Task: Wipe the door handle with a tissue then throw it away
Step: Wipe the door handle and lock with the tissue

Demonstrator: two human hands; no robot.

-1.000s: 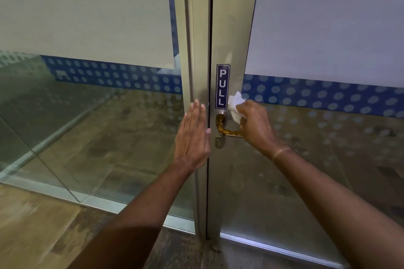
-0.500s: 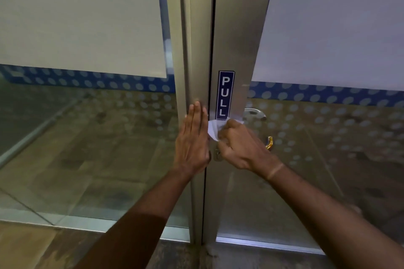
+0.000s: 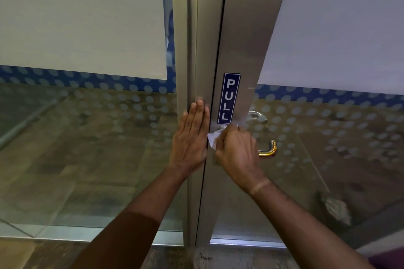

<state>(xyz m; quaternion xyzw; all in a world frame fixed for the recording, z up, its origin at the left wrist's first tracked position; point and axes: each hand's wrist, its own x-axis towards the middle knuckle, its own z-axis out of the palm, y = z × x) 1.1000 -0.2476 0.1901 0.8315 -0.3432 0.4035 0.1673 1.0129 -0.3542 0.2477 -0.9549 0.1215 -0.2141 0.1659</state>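
Head view shows the left hand [image 3: 190, 137] spread flat on the door frame [image 3: 185, 50] just left of the PULL sign [image 3: 228, 98], seemingly steadying it, while the right hand [image 3: 237, 152] pinches the tissue [image 3: 211, 140] against the brass handle [image 3: 270, 150] base below that sign.

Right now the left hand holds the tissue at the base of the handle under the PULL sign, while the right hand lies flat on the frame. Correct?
Not quite: the hands are swapped. In the head view the right hand grips the tissue at the base of the handle under the PULL sign, and the left hand lies flat on the frame.
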